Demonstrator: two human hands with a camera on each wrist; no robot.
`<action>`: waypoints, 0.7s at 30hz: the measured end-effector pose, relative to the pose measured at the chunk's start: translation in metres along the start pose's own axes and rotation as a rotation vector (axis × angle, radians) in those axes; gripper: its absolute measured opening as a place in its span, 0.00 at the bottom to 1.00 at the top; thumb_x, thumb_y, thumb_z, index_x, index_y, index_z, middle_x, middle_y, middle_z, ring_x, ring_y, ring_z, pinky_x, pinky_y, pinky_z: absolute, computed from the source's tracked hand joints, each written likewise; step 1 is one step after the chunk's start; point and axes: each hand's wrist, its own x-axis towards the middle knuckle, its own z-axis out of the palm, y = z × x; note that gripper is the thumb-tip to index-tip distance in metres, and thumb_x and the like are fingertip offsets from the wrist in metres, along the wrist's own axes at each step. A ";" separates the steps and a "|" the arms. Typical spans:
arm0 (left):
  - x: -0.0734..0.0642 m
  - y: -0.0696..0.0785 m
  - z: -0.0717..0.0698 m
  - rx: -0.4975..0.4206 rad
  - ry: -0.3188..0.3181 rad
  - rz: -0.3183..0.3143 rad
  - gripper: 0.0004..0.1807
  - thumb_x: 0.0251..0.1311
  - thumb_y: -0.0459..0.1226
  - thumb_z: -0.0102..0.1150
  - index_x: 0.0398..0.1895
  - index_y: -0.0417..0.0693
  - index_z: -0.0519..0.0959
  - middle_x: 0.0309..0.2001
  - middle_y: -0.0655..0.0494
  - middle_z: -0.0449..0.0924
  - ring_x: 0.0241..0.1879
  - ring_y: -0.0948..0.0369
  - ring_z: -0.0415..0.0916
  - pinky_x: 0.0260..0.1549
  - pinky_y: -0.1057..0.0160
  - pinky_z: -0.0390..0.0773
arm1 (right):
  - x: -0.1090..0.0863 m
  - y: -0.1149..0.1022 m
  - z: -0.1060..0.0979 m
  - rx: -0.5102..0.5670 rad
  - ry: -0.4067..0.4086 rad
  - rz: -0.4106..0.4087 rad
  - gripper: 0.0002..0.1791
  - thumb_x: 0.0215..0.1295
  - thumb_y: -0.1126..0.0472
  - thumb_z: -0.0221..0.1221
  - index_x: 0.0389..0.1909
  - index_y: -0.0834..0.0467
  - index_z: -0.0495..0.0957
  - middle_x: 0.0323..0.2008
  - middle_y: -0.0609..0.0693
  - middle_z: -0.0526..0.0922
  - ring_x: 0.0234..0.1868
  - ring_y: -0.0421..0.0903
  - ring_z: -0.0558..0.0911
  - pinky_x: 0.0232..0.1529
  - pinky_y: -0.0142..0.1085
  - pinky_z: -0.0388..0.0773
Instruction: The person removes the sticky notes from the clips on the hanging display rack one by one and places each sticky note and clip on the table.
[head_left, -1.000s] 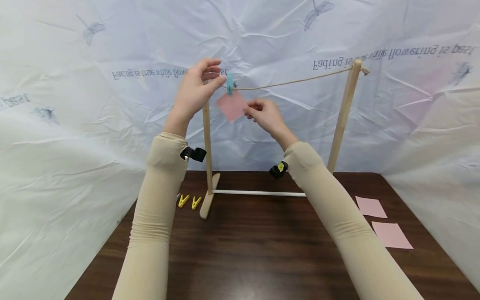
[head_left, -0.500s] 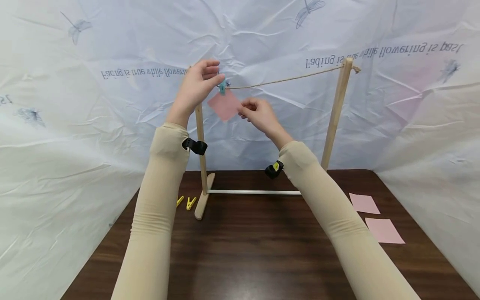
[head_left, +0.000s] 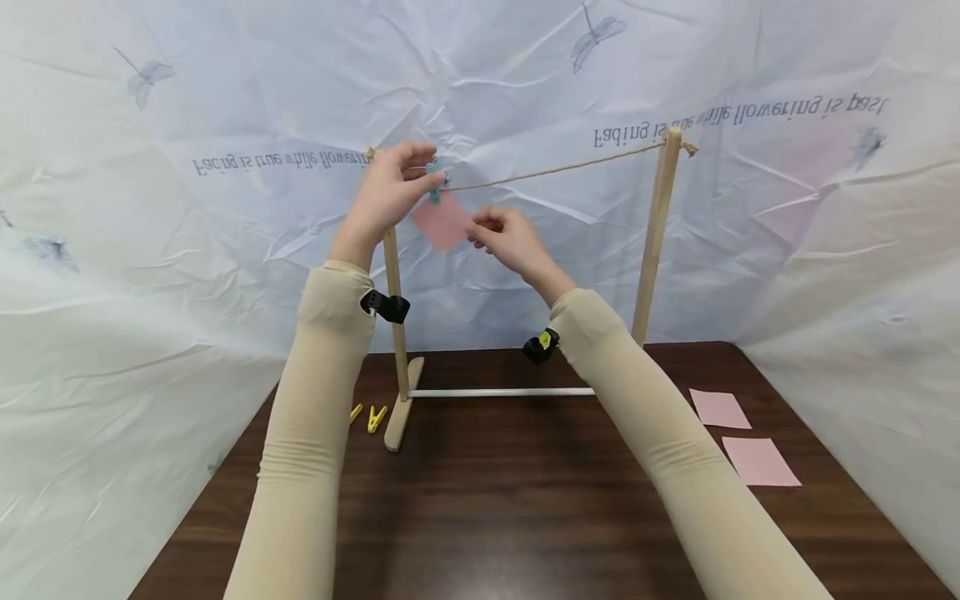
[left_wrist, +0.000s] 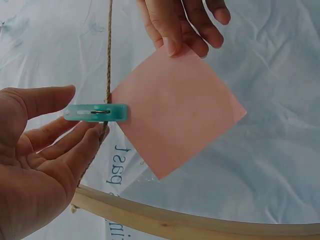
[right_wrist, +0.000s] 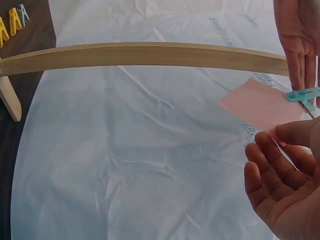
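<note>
A teal clothespin [left_wrist: 97,112] sits clamped on the rope [head_left: 555,171], holding one corner of a pink paper square [left_wrist: 175,110]. My left hand [head_left: 390,187] is around the clothespin's handle end; in the left wrist view its thumb [left_wrist: 52,100] stands apart from the clip, with the fingers below and beside the rope. The corner of the paper to the right is pinched between thumb and fingers of my right hand [head_left: 513,242]. In the right wrist view that thumb [right_wrist: 297,132] lies over the paper's edge.
Wooden posts [head_left: 656,233] and a white rod [head_left: 502,392] make the frame bearing the rope. Two pink paper squares [head_left: 761,462] lie at the table's right. Yellow clothespins [head_left: 377,419] and a grey clothespin [right_wrist: 23,15] lie at the left, partly behind the left sleeve.
The head view has shifted, so the scene slides left. My left hand has come closer over the clothespin, its thumb now overlapping it. The right hand keeps its pinch on the paper.
</note>
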 end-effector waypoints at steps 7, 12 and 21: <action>-0.004 -0.006 -0.003 -0.047 -0.017 0.031 0.28 0.71 0.40 0.60 0.72 0.45 0.70 0.70 0.53 0.70 0.68 0.58 0.69 0.63 0.62 0.70 | -0.001 0.001 -0.001 0.001 -0.001 0.009 0.17 0.75 0.55 0.57 0.54 0.62 0.82 0.46 0.59 0.85 0.48 0.58 0.82 0.51 0.51 0.78; -0.005 -0.008 -0.004 -0.071 -0.017 0.045 0.28 0.70 0.39 0.62 0.71 0.44 0.71 0.69 0.52 0.71 0.66 0.58 0.70 0.63 0.62 0.71 | -0.002 0.000 -0.001 0.013 -0.004 0.013 0.17 0.75 0.55 0.58 0.54 0.63 0.82 0.47 0.61 0.85 0.50 0.60 0.82 0.54 0.53 0.77; -0.006 -0.012 -0.005 -0.122 0.005 0.042 0.27 0.67 0.38 0.65 0.67 0.40 0.74 0.64 0.45 0.76 0.63 0.56 0.75 0.61 0.61 0.74 | -0.005 0.000 0.003 -0.022 0.020 -0.013 0.19 0.78 0.51 0.54 0.55 0.61 0.81 0.45 0.59 0.84 0.44 0.49 0.83 0.49 0.45 0.80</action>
